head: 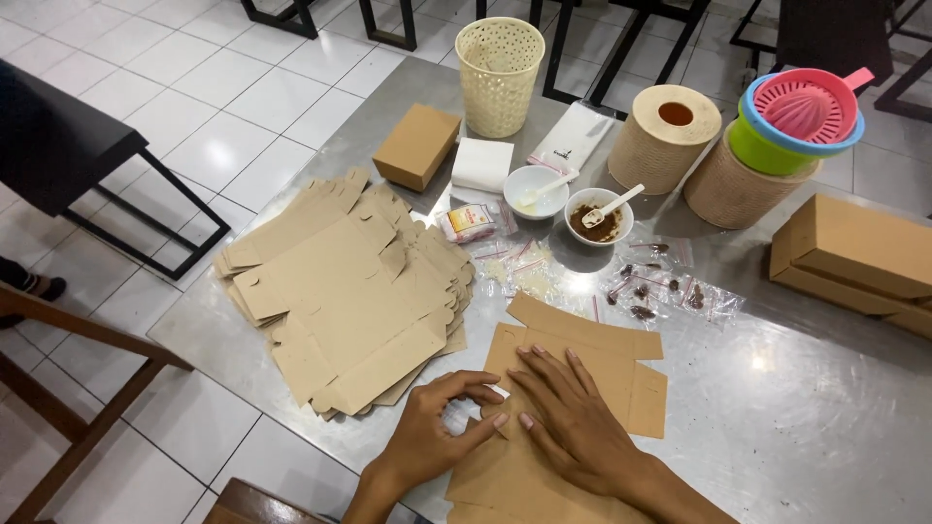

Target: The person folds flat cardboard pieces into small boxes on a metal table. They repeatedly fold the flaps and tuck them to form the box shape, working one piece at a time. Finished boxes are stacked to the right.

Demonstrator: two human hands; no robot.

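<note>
We are at the first fold: our right hand [573,422] lies flat, fingers spread, on the flat box blank [592,374] at the table's near edge (stack [345,286] beside it), left hand [427,432] pinching a flap, which needs creasing upward next.

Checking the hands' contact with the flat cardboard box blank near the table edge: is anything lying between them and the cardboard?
Nothing visible does. The right hand lies flat on the cardboard blank, and the left hand pinches its left edge with its fingers. The stack of blanks sits apart, to the left.
</note>
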